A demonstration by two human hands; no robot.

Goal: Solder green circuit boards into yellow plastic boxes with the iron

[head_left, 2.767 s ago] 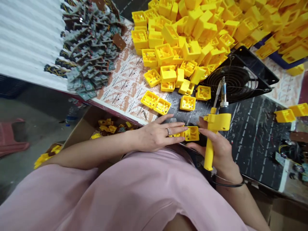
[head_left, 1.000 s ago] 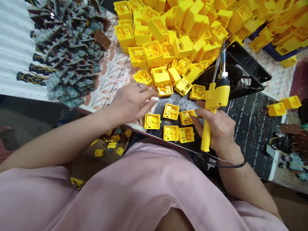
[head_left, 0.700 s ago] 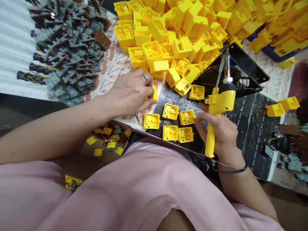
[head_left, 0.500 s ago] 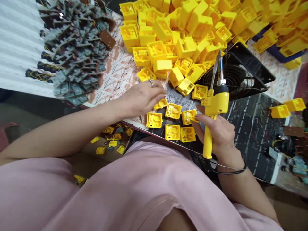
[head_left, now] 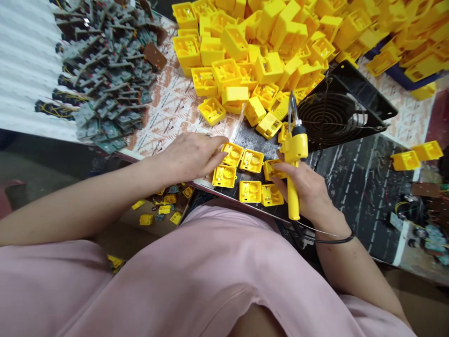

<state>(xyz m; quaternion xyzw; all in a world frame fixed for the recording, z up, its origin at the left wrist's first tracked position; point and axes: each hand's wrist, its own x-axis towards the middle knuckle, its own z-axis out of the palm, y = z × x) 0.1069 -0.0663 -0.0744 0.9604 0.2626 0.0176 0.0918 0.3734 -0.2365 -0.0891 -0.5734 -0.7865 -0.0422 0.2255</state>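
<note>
My right hand [head_left: 308, 189] grips a yellow soldering gun [head_left: 293, 154] by its handle, tip pointing up and away from me. My left hand [head_left: 191, 154] lies with fingers stretched out flat, fingertips touching a small open yellow plastic case [head_left: 233, 153]. That case sits with several others like it [head_left: 249, 191] in two short rows on the black mat [head_left: 354, 187] at the table's near edge, between my two hands.
A big heap of yellow plastic housings [head_left: 280, 42] fills the back of the table. A pile of grey circuit boards with wires [head_left: 105, 70] lies at the left. A black fan [head_left: 333, 112] stands tilted behind the soldering gun. Below the edge, a cardboard box holds yellow parts [head_left: 157, 210].
My left hand reached to the heap, brought back one more yellow case and set it beside the rows. The soldering gun has shifted left and closer to the cases.
</note>
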